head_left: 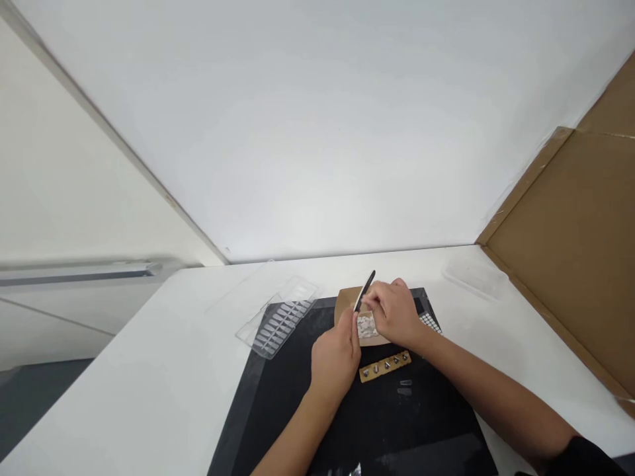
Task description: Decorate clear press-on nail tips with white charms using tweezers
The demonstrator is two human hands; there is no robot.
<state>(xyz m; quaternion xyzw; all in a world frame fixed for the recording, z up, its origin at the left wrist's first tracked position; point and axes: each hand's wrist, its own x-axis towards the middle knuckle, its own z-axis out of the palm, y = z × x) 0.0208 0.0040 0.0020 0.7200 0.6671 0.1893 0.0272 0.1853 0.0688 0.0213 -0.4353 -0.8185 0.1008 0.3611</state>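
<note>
My left hand [337, 354] is closed around the lower end of a slim black nail file [366, 288] with a pale side, which tilts up and to the right. Close against the file, my right hand [394, 311] has its fingers pinched together; whatever they hold is too small to make out. Below both hands is a brown card tray [346, 301] with small white pieces [367, 325] in it, partly covered by the hands. Nearer me lies a gold strip [385, 367] bearing several shiny metal studs. Two clear nail tips [405, 391] rest on the black mat [288, 410].
At the left, an open clear plastic case [280, 324] with rows of nail tips overlaps the mat's corner. A sheet of white dots [430, 322] lies beside my right forearm. A clear plastic lid [475, 277] sits at the back right, near a cardboard panel [570, 264].
</note>
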